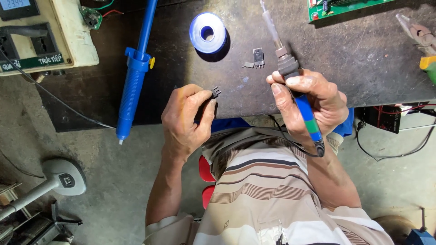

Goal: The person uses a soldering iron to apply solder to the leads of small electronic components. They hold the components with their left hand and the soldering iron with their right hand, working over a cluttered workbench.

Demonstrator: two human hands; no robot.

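The left hand (186, 120) pinches a small black component (215, 92) between thumb and fingertips, its short legs pointing out toward the dark counter (363, 59); the grip there is closed tight on a very small body, right at the counter's near edge. The right hand (309, 102) is wrapped shut around a soldering iron (290, 77), blue and green handle running down past the wrist, metal tip (268, 18) aimed away across the counter. A second small component (258, 57) lies loose on the counter between the two hands, just below a reel of solder wire (208, 32). A blue desoldering pump (134, 81) lies to the left, a green circuit board (345, 7) sits at the far edge, and pliers (420, 36) rest at the right.

The risks, as I judge them: the pinched part is tiny and held over the counter's edge, so a slight slackening of the fingers could drop it to the floor. If the tip is hot, bringing it near the part puts the left fingertips close to heat. The iron's cable (290, 140) trails across the lap and could snag, jerking the tip off line. The loose component could be brushed off by either wrist
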